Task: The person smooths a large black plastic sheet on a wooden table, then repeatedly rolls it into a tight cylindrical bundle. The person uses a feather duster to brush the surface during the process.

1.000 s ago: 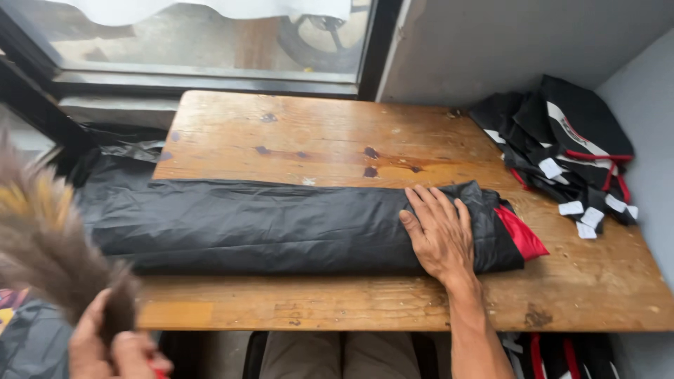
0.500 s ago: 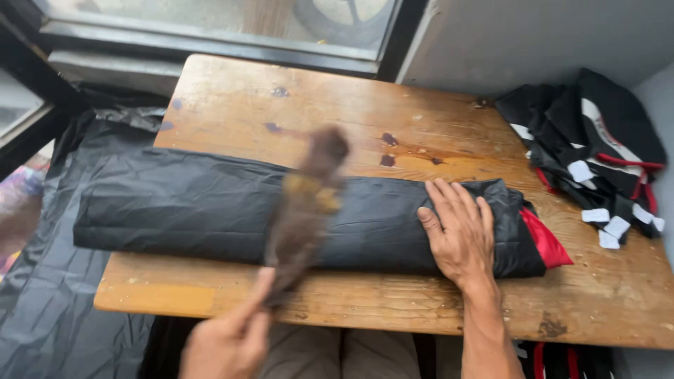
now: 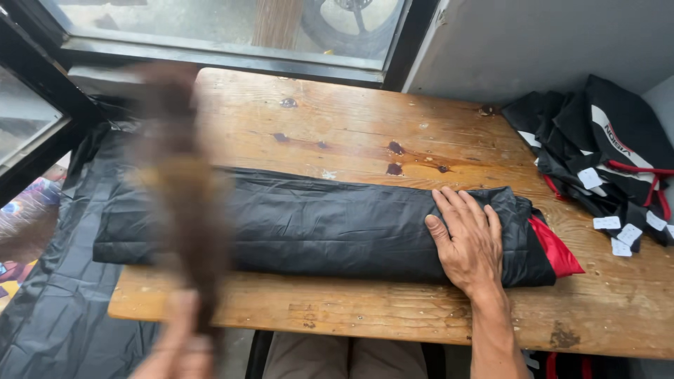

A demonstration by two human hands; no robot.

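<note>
Black folded fabric bundle [image 3: 309, 228] mid-frame; right hand [image 3: 469, 242] flat, fingers slightly spread; left hand [image 3: 179, 347] grips blurred brown brush [image 3: 184, 189], lower left.

The left hand [image 3: 179, 347] swings the brown brush [image 3: 184, 189] leftward now, away from the spot it crossed half a second ago near the middle of the folded black cover [image 3: 316, 224]. The bristles stand blurred above the fist, over the cover's left part, higher than a second ago when they hung at the far left. The brush sits farther from the right hand [image 3: 469, 242].
</note>
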